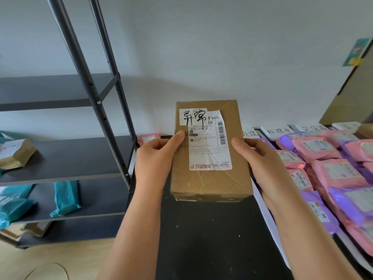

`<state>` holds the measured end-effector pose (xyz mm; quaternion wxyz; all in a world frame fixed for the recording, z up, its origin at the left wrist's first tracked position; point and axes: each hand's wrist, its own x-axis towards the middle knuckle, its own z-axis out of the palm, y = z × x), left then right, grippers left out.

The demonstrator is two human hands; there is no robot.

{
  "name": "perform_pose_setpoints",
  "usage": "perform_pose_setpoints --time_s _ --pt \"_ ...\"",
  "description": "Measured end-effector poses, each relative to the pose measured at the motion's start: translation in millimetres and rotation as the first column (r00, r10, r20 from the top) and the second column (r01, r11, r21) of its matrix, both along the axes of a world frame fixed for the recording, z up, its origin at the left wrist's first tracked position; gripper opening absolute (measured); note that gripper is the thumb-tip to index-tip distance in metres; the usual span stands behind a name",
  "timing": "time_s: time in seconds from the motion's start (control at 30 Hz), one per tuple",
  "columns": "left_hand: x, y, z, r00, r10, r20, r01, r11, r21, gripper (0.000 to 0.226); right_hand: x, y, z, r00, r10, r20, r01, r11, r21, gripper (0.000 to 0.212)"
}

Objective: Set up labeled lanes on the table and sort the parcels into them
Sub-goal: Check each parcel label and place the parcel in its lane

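Left hand (155,156) gripping the cardboard box (210,184) at its 9 o'clock edge, thumb lying across the front. Right hand (260,158) clasping the 3 o'clock edge. Both are holding the box up over the black table (212,239). A handwritten slip (193,116) is overlapping a wrinkled shipping label (210,146) at 11 o'clock on the box. Pink and purple parcels (327,164) are crowding the table at 3 o'clock, with lane labels (279,131) behind them. A shelf rack (66,158) is carrying teal parcels (65,197) at 9 o'clock. The box is hiding part of one lane label, and the small print is reading as a blur.
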<state>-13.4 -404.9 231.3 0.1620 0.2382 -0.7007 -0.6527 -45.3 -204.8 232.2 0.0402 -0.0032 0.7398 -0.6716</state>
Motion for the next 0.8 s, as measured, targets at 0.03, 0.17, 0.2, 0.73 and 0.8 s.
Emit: perform_pose_setpoints --time_s 0.03,0.17,0.2,0.73,0.8 --pt "0.0 -0.5 -0.8 1.0 -0.001 0.004 0.001 1.0 -0.001 0.034 0.8 0.0 -0.2 1.0 0.001 -0.003 -0.001 1.0 0.008 0.044" --pt "0.0 0.7 -2.1 1.0 -0.023 0.002 0.023 1.0 0.001 0.033 3.9 2.3 -1.1 1.0 0.002 -0.007 -0.002 1.0 0.023 0.046" --pt "-0.3 1.4 -2.6 1.0 -0.027 0.006 0.027 1.0 0.0 0.032 4.3 3.0 -1.4 1.0 0.001 -0.008 -0.001 1.0 0.026 0.047" --pt "-20.1 36.5 -39.2 0.945 -0.299 0.131 0.317 0.935 -0.156 0.039 24.5 33.5 -45.1 0.975 -0.189 0.117 0.178 0.979 0.104 0.045" --pt "-22.7 49.2 -48.0 0.93 -0.333 0.156 0.352 0.928 -0.118 0.038 30.8 43.8 -53.0 0.959 -0.24 0.15 0.224 0.968 0.116 0.051"
